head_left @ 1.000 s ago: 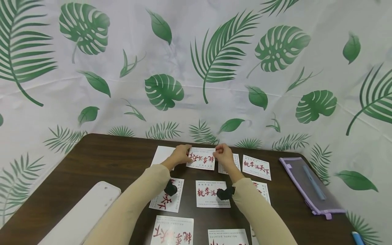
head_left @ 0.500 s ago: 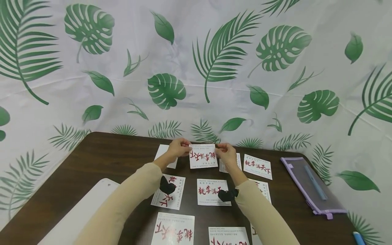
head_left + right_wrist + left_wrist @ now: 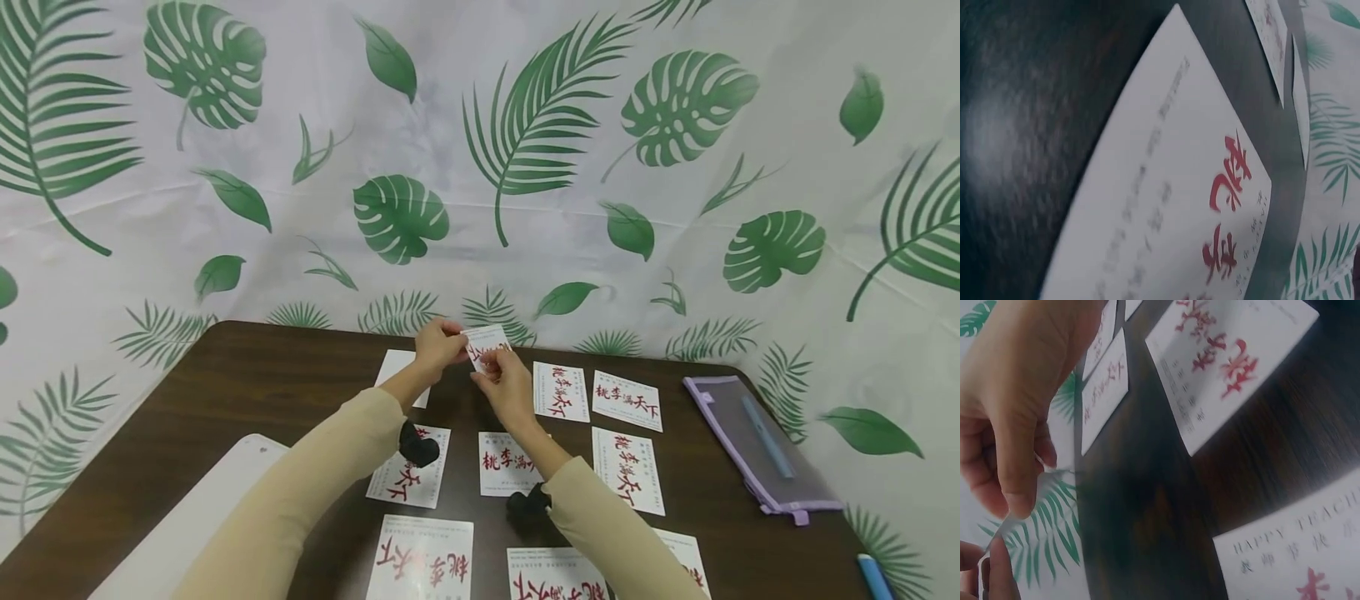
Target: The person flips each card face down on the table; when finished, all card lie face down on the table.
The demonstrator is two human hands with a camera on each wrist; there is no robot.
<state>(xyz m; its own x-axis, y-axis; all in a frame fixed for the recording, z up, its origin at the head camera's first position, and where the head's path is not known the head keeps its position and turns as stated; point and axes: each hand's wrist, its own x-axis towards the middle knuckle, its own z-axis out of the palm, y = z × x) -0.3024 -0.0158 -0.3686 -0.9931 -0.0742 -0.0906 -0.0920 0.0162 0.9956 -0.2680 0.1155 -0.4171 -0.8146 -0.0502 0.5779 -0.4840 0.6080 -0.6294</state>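
A white card with red Chinese writing (image 3: 486, 340) is held tilted near the far edge of the table. My left hand (image 3: 438, 346) pinches its left edge. My right hand (image 3: 508, 387) is at its lower right side, covering part of the writing. In the left wrist view the card shows almost edge-on, with the right hand's (image 3: 1019, 419) thumb and finger pinching it and the left hand's fingers (image 3: 1000, 569) just below. Beneath the right forearm lies a matching card (image 3: 502, 467), and a blank white card (image 3: 393, 367) lies behind the left wrist.
More printed cards lie spread in rows, such as one at the right (image 3: 627, 402) and one in front (image 3: 422, 558). A mesh zip pouch with a purple edge (image 3: 720, 417) lies at right, a white board (image 3: 202, 508) at left. A leaf-patterned curtain (image 3: 480, 167) hangs behind the table (image 3: 247, 375).
The card has been lifted and tilted away from flat. My right hand has moved left from its right edge across its lower side, uncovering the cards to the right.
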